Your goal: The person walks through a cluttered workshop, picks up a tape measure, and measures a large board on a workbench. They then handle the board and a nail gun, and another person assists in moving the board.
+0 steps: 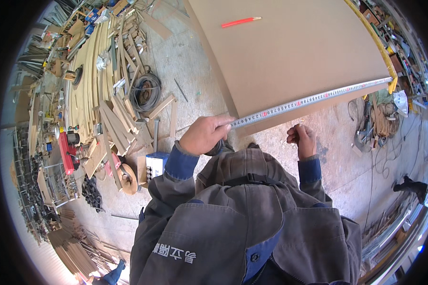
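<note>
A tape measure (pixel 314 99) lies drawn out along the near edge of a large brown board (pixel 290 52). My left hand (pixel 205 134) is closed on the tape's near-left end, thumb and forefinger at the board's corner. A dark rounded part, perhaps the tape's case, shows partly beneath that hand. The far end of the blade reaches a yellow bar (pixel 383 50) at the board's right edge. My right hand (pixel 303 138) is off the board, just short of its near edge, with fingers curled in and nothing visible in them. Farther up the board lies a red pencil (pixel 241 22).
Left on the concrete floor are a coil of dark cable (pixel 145 92), stacked wood strips (pixel 92 61), a blue-and-white box (pixel 156 165) and a red machine (pixel 67 153). Cords and scraps (pixel 379 118) lie to the right, with long metal profiles (pixel 394 242) at lower right.
</note>
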